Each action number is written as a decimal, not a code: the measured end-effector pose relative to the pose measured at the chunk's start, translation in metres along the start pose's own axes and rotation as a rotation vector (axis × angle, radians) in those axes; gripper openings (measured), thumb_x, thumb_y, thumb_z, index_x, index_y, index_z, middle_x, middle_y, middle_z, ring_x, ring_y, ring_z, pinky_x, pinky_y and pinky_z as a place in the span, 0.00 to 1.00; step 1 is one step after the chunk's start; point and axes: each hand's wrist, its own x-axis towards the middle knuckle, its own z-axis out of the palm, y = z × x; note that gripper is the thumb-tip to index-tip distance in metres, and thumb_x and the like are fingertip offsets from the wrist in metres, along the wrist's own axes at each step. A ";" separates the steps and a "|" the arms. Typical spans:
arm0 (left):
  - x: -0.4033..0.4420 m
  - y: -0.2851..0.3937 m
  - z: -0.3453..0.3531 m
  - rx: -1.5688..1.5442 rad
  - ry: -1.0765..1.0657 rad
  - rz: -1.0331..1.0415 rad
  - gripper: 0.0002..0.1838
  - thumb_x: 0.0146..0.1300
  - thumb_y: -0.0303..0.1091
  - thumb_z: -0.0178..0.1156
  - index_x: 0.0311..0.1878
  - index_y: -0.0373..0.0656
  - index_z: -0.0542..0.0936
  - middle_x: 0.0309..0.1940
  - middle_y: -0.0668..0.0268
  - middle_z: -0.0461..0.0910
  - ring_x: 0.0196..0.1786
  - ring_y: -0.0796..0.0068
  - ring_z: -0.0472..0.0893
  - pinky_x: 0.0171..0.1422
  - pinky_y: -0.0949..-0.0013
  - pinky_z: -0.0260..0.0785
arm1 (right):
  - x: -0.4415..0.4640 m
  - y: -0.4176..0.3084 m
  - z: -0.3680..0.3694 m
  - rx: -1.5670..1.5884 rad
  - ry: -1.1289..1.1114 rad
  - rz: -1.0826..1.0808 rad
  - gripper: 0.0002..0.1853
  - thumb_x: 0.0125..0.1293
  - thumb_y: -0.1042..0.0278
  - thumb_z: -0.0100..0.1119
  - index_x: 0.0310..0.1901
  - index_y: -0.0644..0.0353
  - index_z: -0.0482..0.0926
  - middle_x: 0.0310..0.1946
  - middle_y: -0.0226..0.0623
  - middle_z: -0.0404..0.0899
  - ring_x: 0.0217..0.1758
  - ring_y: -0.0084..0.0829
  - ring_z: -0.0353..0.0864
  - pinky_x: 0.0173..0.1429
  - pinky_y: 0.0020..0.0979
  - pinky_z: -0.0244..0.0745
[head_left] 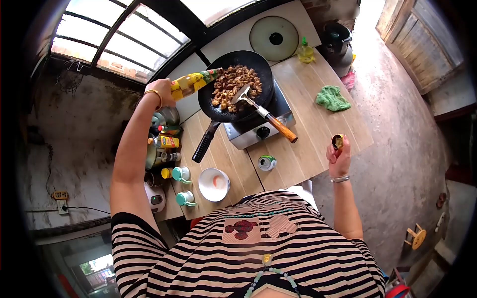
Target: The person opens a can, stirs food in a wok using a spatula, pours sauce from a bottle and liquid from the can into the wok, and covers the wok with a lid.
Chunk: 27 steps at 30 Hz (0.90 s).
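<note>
My left hand (165, 92) is wrapped around a yellow-labelled glass bottle (188, 85), tilted with its mouth over the wok's left side. Whether liquid flows from it I cannot tell. The black wok (265, 71) sits on a silver portable stove (238, 135) and holds browned chopped pieces that look like meat (231, 79). Leaning in the wok is a spatula (268, 117), its metal blade on the food and its wooden handle past the rim. At the table's right edge, my right hand (339, 160) pinches a small round cap (338, 141), dark inside with a gold rim.
A white bowl (208, 193), a green-and-silver can (267, 163) and teal-lidded jars (185, 198) stand near my body. Bottles (166, 142) line the left edge. A glass lid (258, 39), an oil bottle (305, 53) and a green cloth (333, 98) lie beyond the stove.
</note>
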 end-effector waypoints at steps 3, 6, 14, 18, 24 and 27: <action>-0.002 -0.002 0.007 -0.019 -0.017 0.010 0.33 0.33 0.46 0.73 0.47 0.43 0.81 0.40 0.59 0.84 0.43 0.62 0.85 0.49 0.65 0.78 | 0.003 0.001 0.001 -0.016 -0.020 0.013 0.16 0.71 0.49 0.49 0.35 0.54 0.71 0.16 0.25 0.65 0.12 0.16 0.55 0.16 0.20 0.49; -0.006 -0.001 0.008 -0.029 -0.045 0.014 0.33 0.32 0.48 0.74 0.46 0.42 0.81 0.39 0.58 0.84 0.43 0.62 0.85 0.49 0.65 0.78 | 0.005 0.000 0.008 -0.022 -0.038 0.034 0.17 0.71 0.49 0.48 0.35 0.55 0.72 0.15 0.26 0.65 0.11 0.16 0.55 0.16 0.20 0.49; 0.000 -0.011 0.032 -0.117 -0.053 0.075 0.33 0.30 0.48 0.75 0.43 0.41 0.82 0.35 0.57 0.84 0.39 0.61 0.84 0.46 0.65 0.78 | 0.010 0.004 0.012 -0.054 -0.039 0.044 0.18 0.71 0.48 0.48 0.37 0.57 0.73 0.15 0.25 0.65 0.12 0.15 0.55 0.16 0.20 0.49; 0.014 -0.029 0.071 -0.470 -0.167 0.140 0.30 0.31 0.42 0.76 0.41 0.39 0.81 0.32 0.62 0.83 0.35 0.67 0.82 0.44 0.68 0.76 | 0.012 0.007 0.011 -0.066 -0.020 0.038 0.18 0.71 0.48 0.49 0.37 0.57 0.73 0.15 0.25 0.66 0.12 0.15 0.55 0.16 0.19 0.49; 0.007 -0.024 0.116 -1.223 -0.466 0.127 0.27 0.38 0.31 0.76 0.46 0.39 0.80 0.34 0.69 0.81 0.36 0.76 0.80 0.44 0.74 0.74 | 0.011 0.007 0.009 -0.083 -0.010 0.040 0.20 0.72 0.47 0.47 0.36 0.58 0.74 0.13 0.25 0.65 0.11 0.16 0.55 0.16 0.21 0.47; 0.004 -0.023 0.146 -1.542 -0.587 0.161 0.24 0.41 0.26 0.70 0.47 0.38 0.79 0.37 0.64 0.82 0.38 0.72 0.82 0.49 0.71 0.75 | 0.012 0.008 0.006 -0.098 0.020 0.044 0.22 0.72 0.45 0.45 0.36 0.58 0.74 0.12 0.24 0.64 0.11 0.16 0.54 0.16 0.22 0.46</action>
